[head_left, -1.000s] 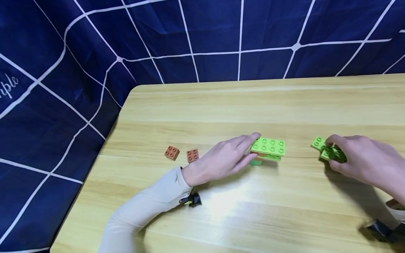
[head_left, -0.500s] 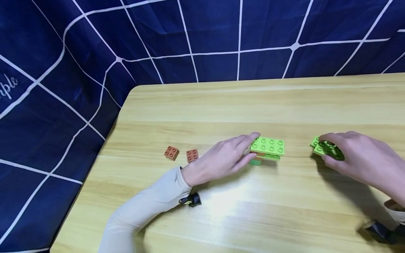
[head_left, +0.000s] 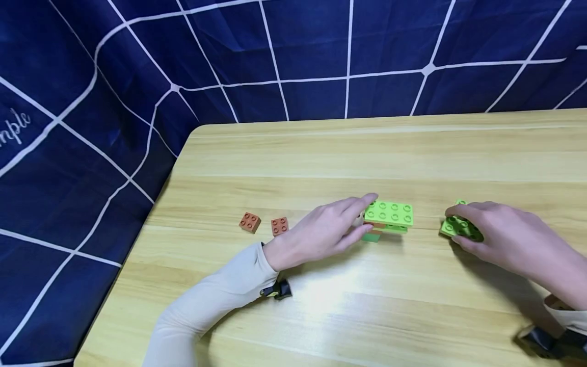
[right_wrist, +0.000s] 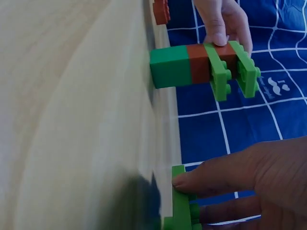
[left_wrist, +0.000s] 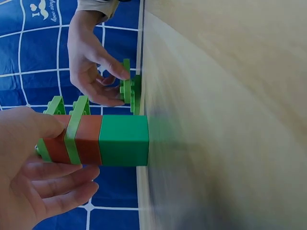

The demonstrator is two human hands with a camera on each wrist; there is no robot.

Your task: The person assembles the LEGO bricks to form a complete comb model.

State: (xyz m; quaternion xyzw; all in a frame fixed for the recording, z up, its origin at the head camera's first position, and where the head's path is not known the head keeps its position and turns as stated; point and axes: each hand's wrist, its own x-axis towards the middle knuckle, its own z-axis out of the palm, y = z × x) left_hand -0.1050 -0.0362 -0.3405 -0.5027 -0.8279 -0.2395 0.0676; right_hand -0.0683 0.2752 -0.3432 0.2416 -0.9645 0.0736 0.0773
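My left hand point(head_left: 323, 227) grips the upper part of a stacked toy-brick tower point(head_left: 389, 211). The left wrist view shows a green brick point(left_wrist: 124, 140) at its foot, with reddish-brown bricks point(left_wrist: 88, 139) and light green plates point(left_wrist: 74, 132) above, the plates jutting to one side. To the right of the tower, my right hand point(head_left: 509, 234) pinches a light green building plate point(head_left: 460, 228) by its edges. Another light green plate point(left_wrist: 136, 93) lies under it, close to the table; whether the two are joined I cannot tell. Fingers cover part of both.
Two loose reddish-brown bricks point(head_left: 249, 223) lie left of the tower, one of them near my left wrist. The wooden table point(head_left: 293, 158) ends at a dark blue grid-patterned cloth point(head_left: 312, 51) behind and on the left.
My right hand has moved left toward the tower with the light green plate, which now covers more of the plate beneath. My left hand and the tower have stayed in place.
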